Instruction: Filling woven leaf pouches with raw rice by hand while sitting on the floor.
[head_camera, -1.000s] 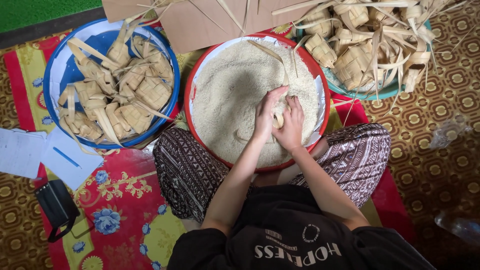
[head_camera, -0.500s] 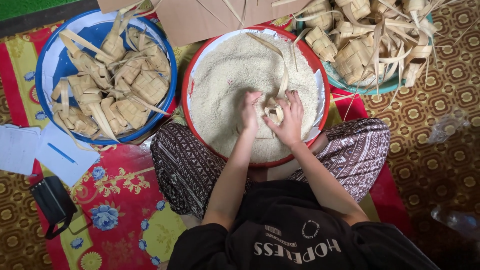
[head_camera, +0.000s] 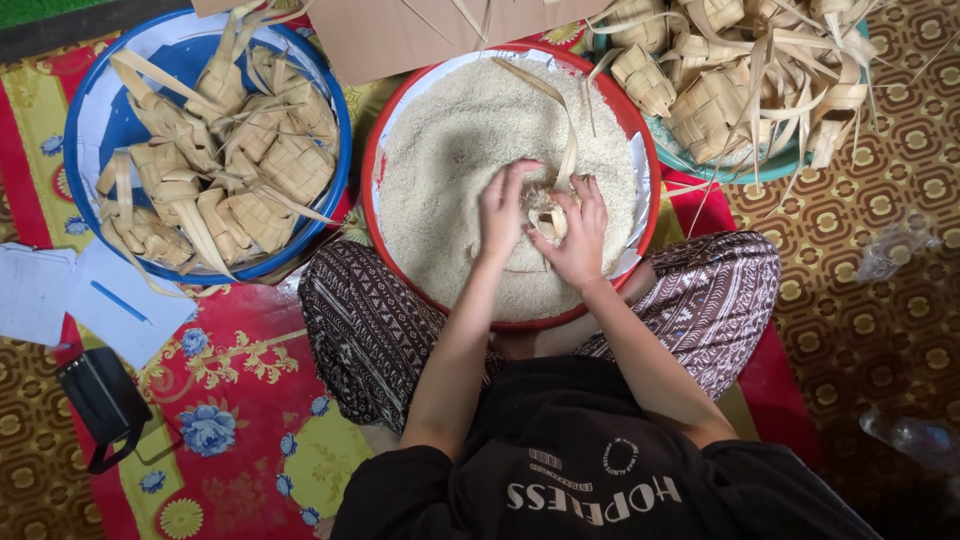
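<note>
Left of the red basin (head_camera: 372, 180) of rice: one blue basin (head_camera: 90, 110) of woven leaf pouches. Over the rice, left hand (head_camera: 503, 212) and right hand (head_camera: 577, 235), fingers clamped together on one leaf pouch (head_camera: 548, 215). Right of it: one teal basin (head_camera: 690, 160) of pouches.

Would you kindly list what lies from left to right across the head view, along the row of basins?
Blue basin of woven leaf pouches → red basin of rice → left hand → small pouch → right hand → teal basin of pouches.
</note>
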